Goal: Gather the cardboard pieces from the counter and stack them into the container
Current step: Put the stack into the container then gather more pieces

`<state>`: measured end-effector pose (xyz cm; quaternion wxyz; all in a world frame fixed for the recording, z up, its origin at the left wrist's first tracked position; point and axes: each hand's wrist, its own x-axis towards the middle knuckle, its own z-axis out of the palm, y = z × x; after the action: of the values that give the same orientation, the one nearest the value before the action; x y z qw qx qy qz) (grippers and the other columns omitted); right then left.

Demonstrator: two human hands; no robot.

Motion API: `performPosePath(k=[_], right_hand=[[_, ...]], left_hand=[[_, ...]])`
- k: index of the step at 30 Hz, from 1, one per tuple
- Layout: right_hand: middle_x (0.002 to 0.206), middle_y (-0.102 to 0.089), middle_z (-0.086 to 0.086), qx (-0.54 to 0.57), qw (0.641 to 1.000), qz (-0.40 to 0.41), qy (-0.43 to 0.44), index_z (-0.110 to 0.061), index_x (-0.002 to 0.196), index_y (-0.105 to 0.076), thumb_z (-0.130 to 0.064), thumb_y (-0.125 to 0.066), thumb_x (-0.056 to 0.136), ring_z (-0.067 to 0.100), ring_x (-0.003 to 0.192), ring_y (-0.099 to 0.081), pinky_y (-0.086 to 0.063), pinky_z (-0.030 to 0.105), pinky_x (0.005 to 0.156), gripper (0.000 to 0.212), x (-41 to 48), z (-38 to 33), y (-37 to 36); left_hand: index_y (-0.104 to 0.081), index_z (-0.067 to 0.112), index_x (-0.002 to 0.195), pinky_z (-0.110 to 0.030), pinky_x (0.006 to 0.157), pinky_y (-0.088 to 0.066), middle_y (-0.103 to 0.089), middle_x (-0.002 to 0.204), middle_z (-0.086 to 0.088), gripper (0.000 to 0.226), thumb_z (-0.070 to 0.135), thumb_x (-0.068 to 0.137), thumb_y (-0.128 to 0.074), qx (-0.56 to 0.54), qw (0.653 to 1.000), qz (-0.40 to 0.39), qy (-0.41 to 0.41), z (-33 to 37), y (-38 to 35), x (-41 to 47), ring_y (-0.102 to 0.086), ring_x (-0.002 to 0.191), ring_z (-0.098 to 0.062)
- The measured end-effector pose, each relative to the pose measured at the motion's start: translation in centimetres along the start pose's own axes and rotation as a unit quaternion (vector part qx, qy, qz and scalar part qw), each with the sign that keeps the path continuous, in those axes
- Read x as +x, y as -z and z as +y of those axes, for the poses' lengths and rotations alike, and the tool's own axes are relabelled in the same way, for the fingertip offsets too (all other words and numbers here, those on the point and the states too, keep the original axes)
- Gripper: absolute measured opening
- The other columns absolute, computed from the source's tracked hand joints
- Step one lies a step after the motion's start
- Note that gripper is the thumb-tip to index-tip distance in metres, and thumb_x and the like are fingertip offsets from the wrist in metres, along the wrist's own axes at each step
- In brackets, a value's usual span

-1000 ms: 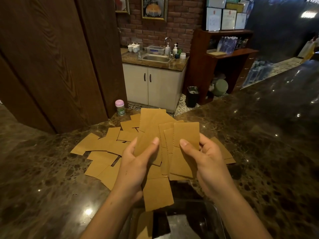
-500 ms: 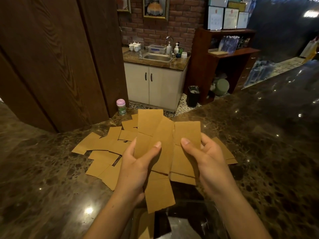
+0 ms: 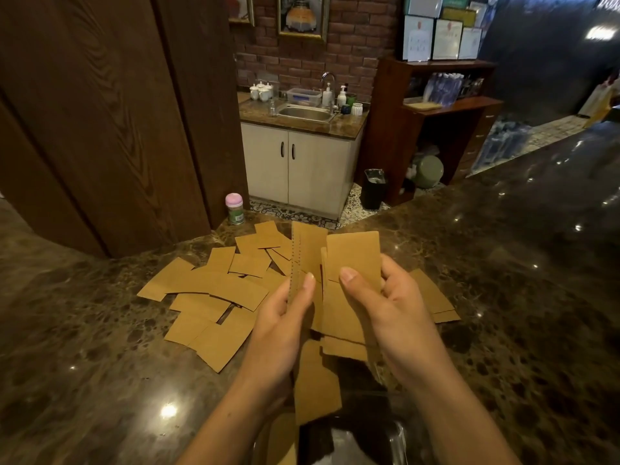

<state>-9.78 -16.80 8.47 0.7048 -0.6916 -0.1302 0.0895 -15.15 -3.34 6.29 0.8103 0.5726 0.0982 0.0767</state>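
Both hands hold a bunch of brown cardboard pieces (image 3: 352, 260) upright above the counter. My left hand (image 3: 281, 317) pinches the left part, now turned edge-on, with its thumb on the front. My right hand (image 3: 392, 303) grips the right part, thumb across a flat piece. One piece (image 3: 313, 384) hangs down from the bunch over the clear container (image 3: 396, 437) at the bottom edge, which has cardboard inside. Several loose cardboard pieces (image 3: 208, 286) lie spread on the dark marble counter (image 3: 84, 347) to the left and behind the hands, with a few more cardboard pieces (image 3: 432, 297) at the right.
A small pink-lidded jar (image 3: 234, 208) stands at the counter's far edge beside a wooden wall panel (image 3: 100, 129). The counter runs on to the right (image 3: 536, 263). Beyond it are a sink cabinet (image 3: 302, 162), a black bin (image 3: 374, 188) and wooden shelves.
The fanned pieces in my hands have been pushed together. The left part has turned from flat-facing to edge-on, and my hands have moved closer to each other.
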Motion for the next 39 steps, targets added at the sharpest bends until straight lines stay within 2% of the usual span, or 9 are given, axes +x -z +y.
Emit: performPosePath(k=[4, 8, 15, 21, 25, 28, 31, 35, 39], right_hand=[[0.111, -0.08, 0.002, 0.038, 0.999, 0.002, -0.011, -0.024, 0.127, -0.066, -0.021, -0.062, 0.101, 0.022, 0.099, -0.079, -0.065, 0.043, 0.082, 0.026, 0.8, -0.8, 1.6], [0.108, -0.081, 0.006, 0.009, 0.999, -0.041, -0.006, -0.02, 0.127, -0.067, -0.019, -0.063, 0.1, 0.023, 0.095, -0.079, -0.063, 0.037, 0.077, 0.027, 2.0, -1.9, 2.9], [0.111, -0.081, 0.004, 0.033, 0.999, -0.007, 0.019, -0.021, 0.125, -0.068, -0.018, -0.062, 0.101, 0.022, 0.099, -0.079, -0.065, 0.035, 0.08, 0.025, 1.8, -1.9, 2.5], [0.11, -0.081, 0.003, 0.127, 0.991, 0.003, -0.047, -0.019, 0.122, -0.07, -0.022, -0.063, 0.1, 0.02, 0.101, -0.078, -0.064, 0.032, 0.08, 0.023, 0.2, -0.1, 0.1], [0.108, -0.081, 0.002, 0.166, 0.984, 0.029, -0.057, -0.021, 0.122, -0.07, -0.023, -0.062, 0.101, 0.02, 0.099, -0.079, -0.064, 0.035, 0.079, 0.022, 0.0, 0.4, -0.4], [0.103, -0.082, 0.0, 0.204, 0.976, 0.058, -0.051, -0.023, 0.122, -0.068, -0.024, -0.06, 0.102, 0.018, 0.093, -0.08, -0.065, 0.035, 0.071, 0.021, 0.3, -0.1, 0.7], [0.102, -0.082, 0.003, 0.241, 0.968, -0.003, -0.071, -0.017, 0.122, -0.069, -0.022, -0.06, 0.099, 0.019, 0.093, -0.08, -0.066, 0.039, 0.074, 0.025, 0.6, -0.7, 1.2], [0.103, -0.082, 0.001, 0.178, 0.977, -0.058, -0.105, -0.018, 0.126, -0.068, -0.022, -0.063, 0.099, 0.014, 0.09, -0.08, -0.064, 0.028, 0.068, 0.028, 0.9, -0.5, 0.8], [0.108, -0.08, 0.001, 0.2, 0.975, 0.014, -0.093, -0.024, 0.124, -0.067, -0.025, -0.063, 0.1, 0.02, 0.101, -0.077, -0.063, 0.041, 0.079, 0.024, 1.6, -0.5, 1.3]], left_hand=[[-0.067, 0.014, 0.116, -0.038, 0.067, -0.064, -0.08, 0.094, -0.015, 0.024, 0.023, 0.096, -0.06, -0.054, 0.998, 0.013, 0.029, 0.8, 1.1, -0.1, -0.077, 0.077, -0.027], [-0.065, 0.015, 0.11, -0.033, 0.058, -0.063, -0.08, 0.09, -0.015, 0.019, 0.013, 0.091, -0.066, -0.039, 0.999, 0.008, 0.018, 1.4, 1.1, -0.3, -0.078, 0.073, -0.026], [-0.07, 0.016, 0.106, -0.036, 0.065, -0.063, -0.079, 0.098, -0.014, 0.032, 0.018, 0.075, -0.077, -0.034, 0.998, 0.044, 0.005, 1.3, 1.2, -0.2, -0.076, 0.084, -0.033], [-0.073, 0.019, 0.105, -0.034, 0.072, -0.062, -0.079, 0.101, -0.012, 0.018, 0.021, 0.087, -0.07, -0.04, 0.999, 0.029, 0.0, 0.7, 0.0, -0.2, -0.076, 0.093, -0.029], [-0.081, 0.023, 0.097, -0.035, 0.072, -0.063, -0.079, 0.101, -0.011, 0.031, 0.035, 0.1, -0.052, -0.104, 0.993, 0.024, 0.042, 0.7, 0.0, -0.4, -0.076, 0.086, -0.023], [-0.079, 0.019, 0.098, -0.036, 0.065, -0.062, -0.077, 0.097, -0.015, 0.032, 0.036, 0.1, -0.053, -0.061, 0.997, 0.038, 0.02, 1.1, 0.6, -0.3, -0.073, 0.074, -0.024], [-0.075, 0.009, 0.102, -0.034, 0.059, -0.06, -0.075, 0.089, -0.022, 0.03, 0.031, 0.099, -0.055, -0.03, 0.999, 0.014, 0.0, 1.2, 0.9, -0.1, -0.07, 0.07, -0.027], [-0.072, 0.007, 0.103, -0.039, 0.066, -0.059, -0.073, 0.093, -0.022, 0.033, 0.034, 0.102, -0.053, 0.024, 0.999, -0.041, 0.011, 1.1, 1.0, 0.1, -0.069, 0.078, -0.032], [-0.077, 0.016, 0.106, -0.038, 0.07, -0.06, -0.076, 0.096, -0.021, 0.036, 0.04, 0.102, -0.05, 0.028, 0.999, -0.028, 0.034, 0.9, 1.1, 0.3, -0.072, 0.073, -0.027]])
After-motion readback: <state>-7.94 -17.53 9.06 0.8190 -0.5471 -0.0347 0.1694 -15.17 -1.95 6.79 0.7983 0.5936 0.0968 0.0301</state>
